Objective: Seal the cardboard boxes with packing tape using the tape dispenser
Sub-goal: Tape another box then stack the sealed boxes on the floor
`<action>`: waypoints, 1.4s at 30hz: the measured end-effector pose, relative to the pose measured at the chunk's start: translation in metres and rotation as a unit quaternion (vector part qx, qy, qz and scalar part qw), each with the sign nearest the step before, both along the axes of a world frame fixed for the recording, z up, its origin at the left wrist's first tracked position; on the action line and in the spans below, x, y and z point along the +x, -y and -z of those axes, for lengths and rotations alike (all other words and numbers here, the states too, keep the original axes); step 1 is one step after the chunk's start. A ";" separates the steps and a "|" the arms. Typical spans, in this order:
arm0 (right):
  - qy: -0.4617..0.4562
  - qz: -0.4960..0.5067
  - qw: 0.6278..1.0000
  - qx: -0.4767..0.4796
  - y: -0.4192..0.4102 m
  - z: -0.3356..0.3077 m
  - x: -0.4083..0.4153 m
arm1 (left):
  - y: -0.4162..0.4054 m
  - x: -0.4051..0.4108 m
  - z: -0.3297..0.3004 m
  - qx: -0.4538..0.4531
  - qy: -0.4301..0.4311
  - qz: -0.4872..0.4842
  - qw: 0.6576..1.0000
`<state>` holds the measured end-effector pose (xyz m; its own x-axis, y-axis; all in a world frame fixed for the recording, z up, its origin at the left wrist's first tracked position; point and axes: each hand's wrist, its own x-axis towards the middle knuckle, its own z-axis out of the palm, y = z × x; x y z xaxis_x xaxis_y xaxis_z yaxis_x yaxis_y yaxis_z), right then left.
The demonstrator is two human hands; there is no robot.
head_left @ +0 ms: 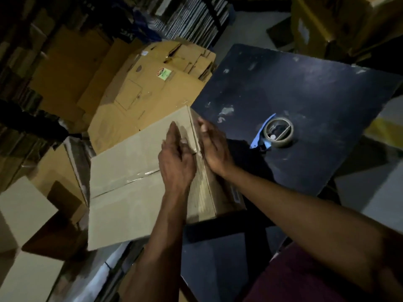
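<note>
I see the closed cardboard box [135,182] at the left edge of the dark table [305,88], clear tape glinting along its centre seam. My left hand [176,158] lies flat on the top, fingers straight, gripping nothing. My right hand [214,147] presses its straight fingers against the right side. The tape dispenser [275,132] sits apart, right of both hands.

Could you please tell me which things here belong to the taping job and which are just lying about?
Job: box under both hands, left hand, right hand, tape dispenser on the table.
Lying about: flattened cartons, small boxes, box at far right.
</note>
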<state>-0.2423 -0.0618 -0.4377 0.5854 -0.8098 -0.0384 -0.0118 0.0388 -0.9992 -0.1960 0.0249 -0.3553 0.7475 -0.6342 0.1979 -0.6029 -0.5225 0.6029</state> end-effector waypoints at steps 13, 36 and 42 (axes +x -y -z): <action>-0.029 0.052 0.995 0.080 0.022 -0.035 -0.003 | 0.006 -0.002 0.001 0.058 0.070 0.035 0.995; -0.107 -0.052 0.993 -0.024 0.017 0.018 0.006 | 0.002 -0.002 -0.007 0.082 0.038 0.043 0.995; -0.092 0.023 0.993 -0.072 0.043 -0.025 0.002 | 0.006 -0.001 -0.023 0.029 0.001 -0.017 0.999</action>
